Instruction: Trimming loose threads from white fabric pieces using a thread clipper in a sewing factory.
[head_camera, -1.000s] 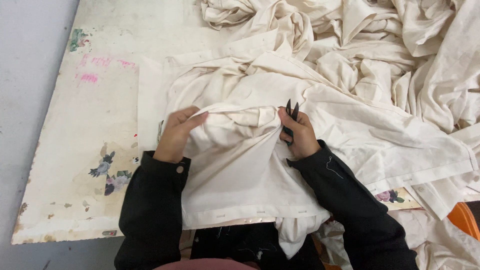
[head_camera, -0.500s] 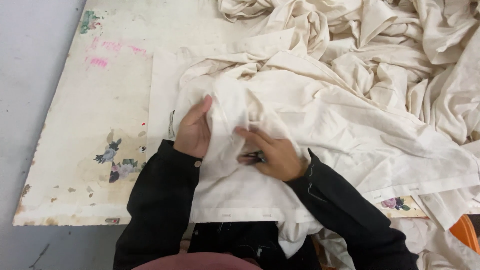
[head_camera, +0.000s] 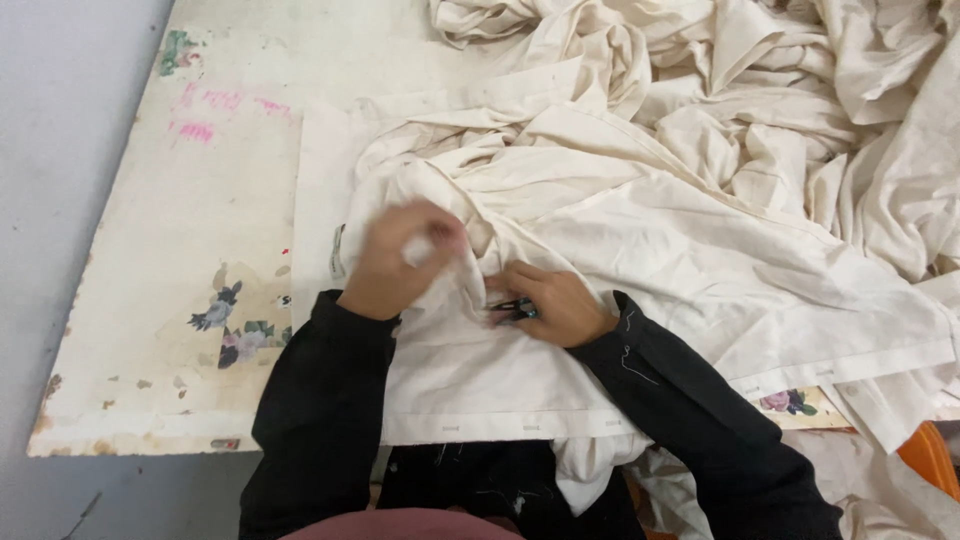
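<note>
Head camera: left hand (head_camera: 395, 262) pinches cream cloth (head_camera: 640, 250) on the tabletop (head_camera: 190, 220), right hand (head_camera: 550, 300) beside it closed on dark snips (head_camera: 512, 309).

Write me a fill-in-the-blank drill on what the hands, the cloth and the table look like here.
1. Both hands rest on cream-coloured ____.
2. The right hand holds a small dark pair of ____.
3. The left hand grips a fold of the cloth, and both sleeves are ____ in colour.
4. The worn table shows pink marks and a ____ pattern.

Missing words: cloth; snips; black; flower
</note>
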